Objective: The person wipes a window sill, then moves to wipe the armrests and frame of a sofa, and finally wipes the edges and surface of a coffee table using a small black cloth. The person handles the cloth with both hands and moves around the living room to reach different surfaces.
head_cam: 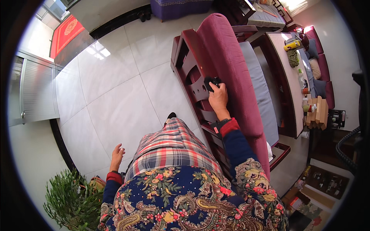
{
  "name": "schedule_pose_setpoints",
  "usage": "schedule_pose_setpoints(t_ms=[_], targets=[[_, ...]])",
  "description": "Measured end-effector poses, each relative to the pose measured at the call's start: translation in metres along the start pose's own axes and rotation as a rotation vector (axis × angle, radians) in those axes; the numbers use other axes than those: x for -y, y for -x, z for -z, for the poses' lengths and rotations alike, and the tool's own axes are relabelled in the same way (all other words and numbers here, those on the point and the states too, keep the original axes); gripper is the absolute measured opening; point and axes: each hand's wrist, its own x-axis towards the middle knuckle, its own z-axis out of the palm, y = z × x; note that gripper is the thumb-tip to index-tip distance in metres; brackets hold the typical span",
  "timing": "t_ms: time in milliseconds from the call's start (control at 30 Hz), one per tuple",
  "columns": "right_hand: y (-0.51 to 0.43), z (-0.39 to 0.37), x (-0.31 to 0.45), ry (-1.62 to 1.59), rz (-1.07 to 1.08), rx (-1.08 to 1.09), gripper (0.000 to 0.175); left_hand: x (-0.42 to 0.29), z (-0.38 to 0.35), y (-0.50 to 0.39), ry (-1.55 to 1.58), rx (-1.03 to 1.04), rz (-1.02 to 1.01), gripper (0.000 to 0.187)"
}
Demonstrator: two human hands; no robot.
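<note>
My right hand [218,98] grips a small black object [208,83], whose exact kind I cannot tell. It is at the dark red wooden back frame [202,56] of a sofa, beside the long magenta back cushion [231,63]. Whether the black object touches the wood or the cushion is not plain. Low on the left, my left hand [117,157] hangs beside my plaid apron [176,150] with nothing in it, its fingers loosely apart. The sofa's grey seat pad [258,83] lies beyond the cushion.
Pale floor tiles [115,95] stretch ahead and left. A green potted plant [69,199] stands close by my left side. Right of the sofa is a long table [289,86] bearing a yellow container [292,45], a cardboard box [317,112] and other items. A metal-framed door [39,89] is at far left.
</note>
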Motion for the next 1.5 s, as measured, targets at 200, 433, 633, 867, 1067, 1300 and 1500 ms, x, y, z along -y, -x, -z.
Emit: schedule_pose_setpoints(t_ms=[200, 433, 633, 867, 1067, 1300, 1500], targets=[[-0.06, -0.014, 0.018, -0.009, 0.002, 0.016, 0.038, -0.034, -0.005, -0.028, -0.094, 0.053, 0.003, 0.046], [0.036, 0.03, -0.016, -0.073, -0.008, 0.069, 0.041, -0.076, 0.003, -0.067, -0.296, 0.135, -0.068, 0.043], [0.163, 0.08, -0.053, -0.014, -0.268, 0.047, 0.046, -0.138, -0.009, -0.117, -0.333, 0.222, -0.156, 0.042], [0.143, 0.05, -0.039, 0.032, -0.332, -0.04, 0.046, -0.194, -0.006, -0.15, -0.308, 0.214, -0.345, 0.042], [0.088, 0.029, -0.018, 0.061, -0.253, 0.007, 0.046, -0.145, 0.032, -0.141, -0.244, 0.154, -0.247, 0.044], [0.011, 0.002, 0.013, 0.074, -0.021, -0.001, 0.045, -0.055, 0.067, -0.095, -0.26, 0.117, 0.092, 0.047], [-0.072, -0.036, 0.047, 0.018, 0.145, -0.026, 0.041, -0.041, 0.06, -0.079, -0.189, 0.106, 0.117, 0.048]])
